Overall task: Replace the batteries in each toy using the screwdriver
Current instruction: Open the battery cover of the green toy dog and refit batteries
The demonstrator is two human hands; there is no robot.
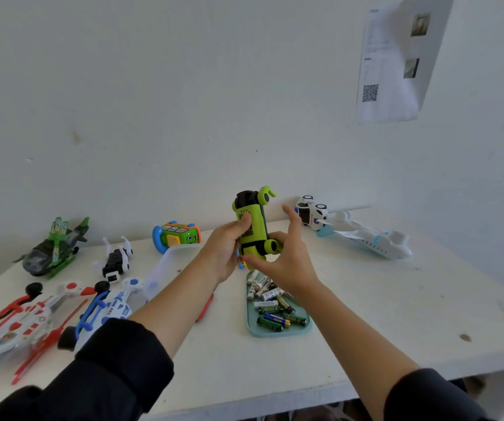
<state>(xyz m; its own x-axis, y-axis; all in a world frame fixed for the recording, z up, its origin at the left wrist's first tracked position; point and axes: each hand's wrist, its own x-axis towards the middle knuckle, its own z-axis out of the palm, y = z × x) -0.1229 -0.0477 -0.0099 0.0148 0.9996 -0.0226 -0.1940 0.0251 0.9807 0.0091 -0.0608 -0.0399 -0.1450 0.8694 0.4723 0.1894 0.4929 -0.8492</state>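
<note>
Head view: 1 lime-green plastic toy car (252, 229) held upright above white table (366, 299), over 1 teal tray (275, 332) w/ loose AA batteries (270, 302), too many to count exactly. 7 other toys on table. Left hand (225, 250) grips car's side, thumb on top face. Right hand (284, 259) pinches car's lower end, index finger straight up

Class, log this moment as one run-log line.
left hand: grips green car | right hand: pinches its lower end | car: off table | batteries: in tray
</note>
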